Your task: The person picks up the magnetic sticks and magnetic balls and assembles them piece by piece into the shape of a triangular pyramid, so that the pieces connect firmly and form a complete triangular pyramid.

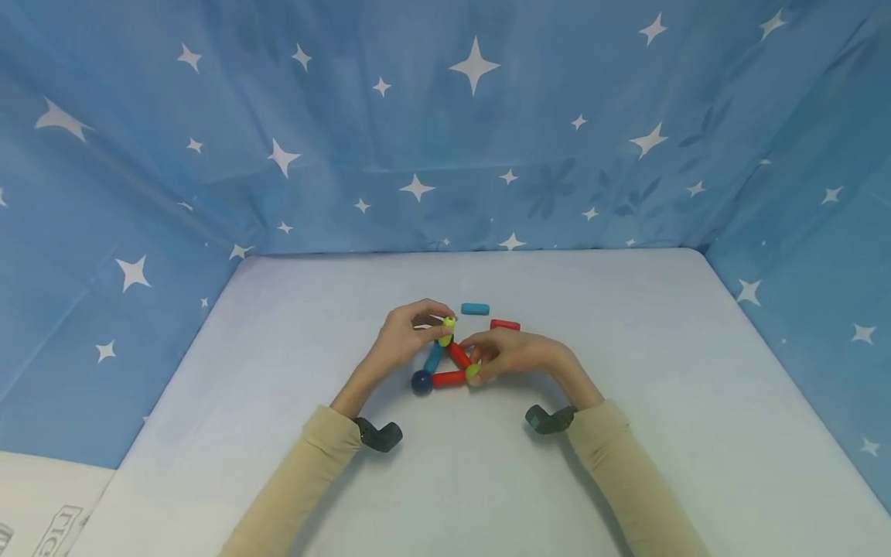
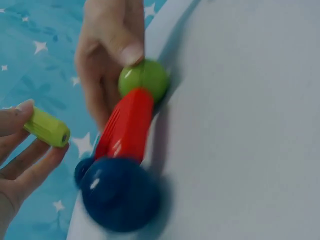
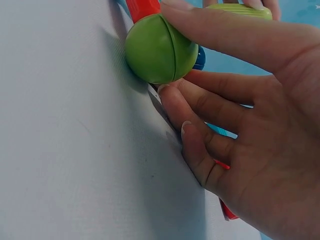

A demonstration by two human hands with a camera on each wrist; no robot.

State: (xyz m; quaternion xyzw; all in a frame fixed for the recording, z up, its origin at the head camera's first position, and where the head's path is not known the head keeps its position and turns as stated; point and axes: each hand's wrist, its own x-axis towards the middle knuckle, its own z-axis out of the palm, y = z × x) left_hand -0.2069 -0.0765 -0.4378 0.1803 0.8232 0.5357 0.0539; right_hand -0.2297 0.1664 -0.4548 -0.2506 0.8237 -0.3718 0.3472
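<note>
A triangle of magnetic building pieces lies on the table: a dark blue ball (image 1: 421, 381), a green ball (image 1: 473, 372), a blue rod (image 1: 433, 358) and two red rods, the front one (image 1: 448, 378) joining those balls. Another blue ball (image 2: 83, 170) at the far corner is mostly covered. Between thumb and fingers my left hand (image 1: 402, 338) pinches a yellow-green rod (image 2: 48, 127), held upright above that far corner in the head view. My right hand (image 1: 520, 353) holds the green ball (image 3: 161, 49), thumb over it and fingertips at its far side.
A loose blue rod (image 1: 476, 309) lies behind the triangle. Close behind my right hand is a loose red rod (image 1: 505, 324), partly covered. The white table (image 1: 459, 480) meets a blue star-patterned curtain (image 1: 418, 116) at its back and sides.
</note>
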